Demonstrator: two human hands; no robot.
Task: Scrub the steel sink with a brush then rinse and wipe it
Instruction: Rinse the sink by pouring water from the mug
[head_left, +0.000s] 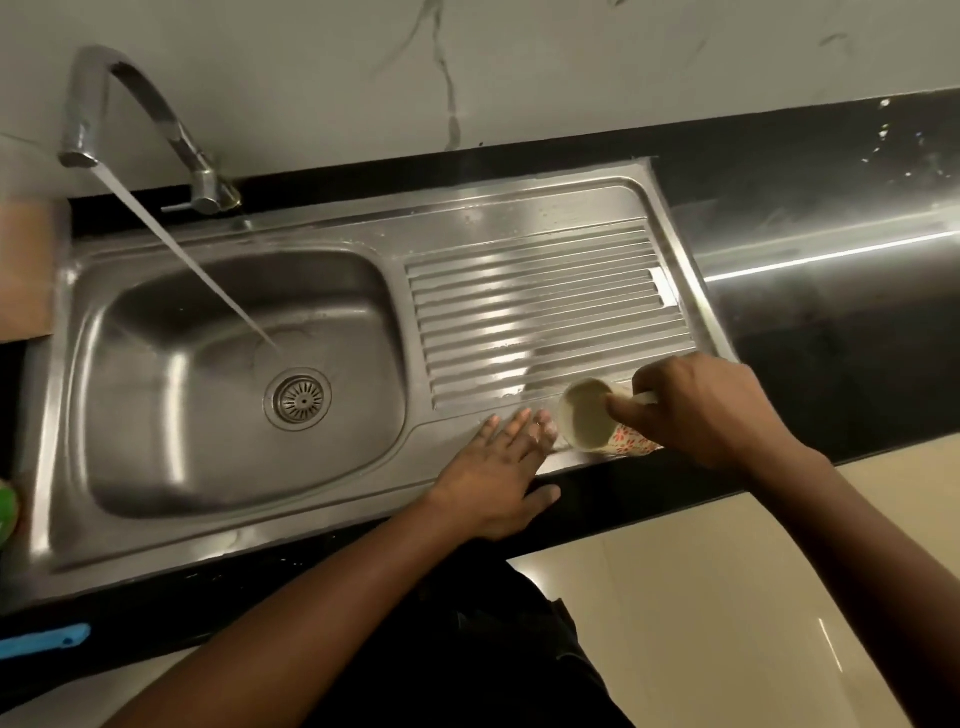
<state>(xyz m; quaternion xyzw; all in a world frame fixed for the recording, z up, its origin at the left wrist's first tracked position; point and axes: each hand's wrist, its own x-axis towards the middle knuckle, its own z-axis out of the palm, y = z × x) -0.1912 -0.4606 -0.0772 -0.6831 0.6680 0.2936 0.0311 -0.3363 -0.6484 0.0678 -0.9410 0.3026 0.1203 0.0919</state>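
— State of the right hand (696, 410)?
— Curled round a white floral ceramic cup (587, 421), tipped sideways, mouth toward the left fingertips.
— And the left hand (498, 467)?
— Flat, fingers straight, resting on the wet front rim of the brushed stainless-steel sink (156, 389). Ribbed drainboard (545, 301) just beyond the fingertips, rounded bowl left of them, under a running curved chrome tap (88, 104).
— Surface?
— Glossy black counter (857, 364), right of both hands.

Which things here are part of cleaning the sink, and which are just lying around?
Job: sink, tap with water running, mug tipped in right hand at the drainboard, left hand flat on the sink's front edge.
Lying about: blue tool at bottom left, green object at far left, brown board left of the sink.
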